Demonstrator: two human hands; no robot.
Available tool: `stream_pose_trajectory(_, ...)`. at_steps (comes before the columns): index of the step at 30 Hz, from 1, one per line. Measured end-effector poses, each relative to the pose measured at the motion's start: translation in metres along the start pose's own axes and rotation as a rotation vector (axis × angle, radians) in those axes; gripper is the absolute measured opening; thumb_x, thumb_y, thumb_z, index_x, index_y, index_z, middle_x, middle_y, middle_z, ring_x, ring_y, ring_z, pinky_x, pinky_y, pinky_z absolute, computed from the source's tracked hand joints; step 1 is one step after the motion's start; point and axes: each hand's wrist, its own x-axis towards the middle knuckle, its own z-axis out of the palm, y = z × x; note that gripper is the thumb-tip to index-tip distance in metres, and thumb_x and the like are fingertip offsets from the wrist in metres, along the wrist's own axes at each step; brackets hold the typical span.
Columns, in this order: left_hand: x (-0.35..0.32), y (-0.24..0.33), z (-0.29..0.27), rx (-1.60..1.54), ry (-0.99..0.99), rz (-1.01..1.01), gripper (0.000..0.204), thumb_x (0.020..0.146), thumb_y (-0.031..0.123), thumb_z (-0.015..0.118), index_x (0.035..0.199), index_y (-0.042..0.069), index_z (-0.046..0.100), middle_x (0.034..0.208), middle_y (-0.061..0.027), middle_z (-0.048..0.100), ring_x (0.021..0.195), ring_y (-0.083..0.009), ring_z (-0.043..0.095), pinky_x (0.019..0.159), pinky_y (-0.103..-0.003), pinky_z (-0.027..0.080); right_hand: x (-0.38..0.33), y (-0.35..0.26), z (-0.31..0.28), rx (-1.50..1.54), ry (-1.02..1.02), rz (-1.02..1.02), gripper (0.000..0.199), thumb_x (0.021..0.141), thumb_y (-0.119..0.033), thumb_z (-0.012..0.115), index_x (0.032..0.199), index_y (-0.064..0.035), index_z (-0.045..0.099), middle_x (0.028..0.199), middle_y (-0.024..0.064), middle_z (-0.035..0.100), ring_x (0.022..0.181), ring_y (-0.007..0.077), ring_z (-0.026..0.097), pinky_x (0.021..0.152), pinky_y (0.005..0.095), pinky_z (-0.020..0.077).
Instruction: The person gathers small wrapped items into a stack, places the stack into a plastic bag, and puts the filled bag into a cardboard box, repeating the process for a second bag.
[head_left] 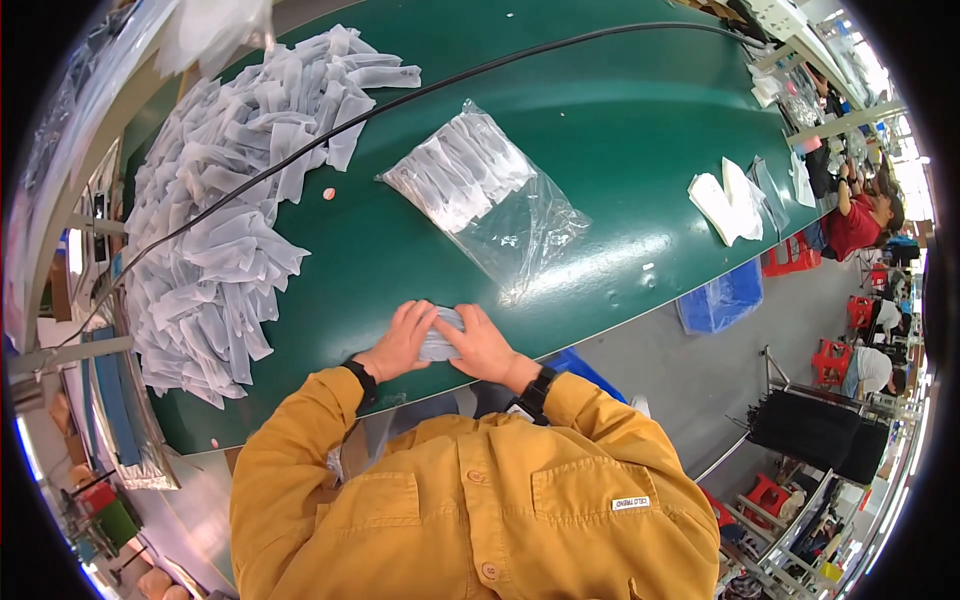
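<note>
Close to the front edge of the green table (620, 180), a small stack of pale grey, filmy strips (438, 346) lies between my two hands. My left hand (398, 340) presses on its left side, fingers curved over it. From the right, my right hand (482, 346) grips the other side, with its thumb across the top. The fingers partly hide the stack. Beyond my hands lies a clear plastic bag (525, 240), its far left part filled with a row of similar pale packets (465, 170). A large heap of loose grey-white filmy strips (215, 190) covers the table's left side.
A black cable (400, 103) stretches across above the table. White pieces (728, 203) lie at the far right. Beside the table's edge stands a blue bin (722, 298). People, including one in a red top (858, 225), and red stools (832, 360) are farther right.
</note>
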Motion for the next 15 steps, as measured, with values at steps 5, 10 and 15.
stream_pose_trajectory(5,0.056,0.057,0.031,-0.242,-0.013,0.115,0.102,0.053,0.017,0.087,0.137,-0.003,0.033,0.134,-0.0223,0.036,0.124,-0.0429,0.037,0.106,-0.049,0.034,-0.074,0.010,-0.046,0.057,-0.007,0.241,0.080,0.059,-0.005,0.079,0.133,-0.0124,0.049,0.121,0.0266,0.046,0.110,0.0451,0.050,0.091,0.0460,0.0480)
stream_pose_trajectory(10,0.157,0.128,0.005,-0.278,0.027,0.322,0.100,0.055,0.013,0.086,0.139,-0.002,0.034,0.135,-0.0220,0.037,0.125,-0.0413,0.038,0.106,-0.047,0.036,-0.126,0.017,-0.127,-0.083,0.160,0.459,0.080,0.055,-0.006,0.080,0.130,-0.0130,0.053,0.123,0.0258,0.046,0.111,0.0444,0.050,0.091,0.0453,0.0492)
stream_pose_trajectory(15,0.196,0.105,-0.015,-0.273,0.160,0.299,0.092,0.060,0.011,0.084,0.139,0.004,0.037,0.136,-0.0203,0.037,0.124,-0.0398,0.040,0.107,-0.046,0.035,-0.089,0.064,-0.141,-0.092,0.351,0.400,0.079,0.057,-0.006,0.079,0.131,-0.0127,0.052,0.120,0.0259,0.046,0.108,0.0449,0.052,0.089,0.0460,0.0493)
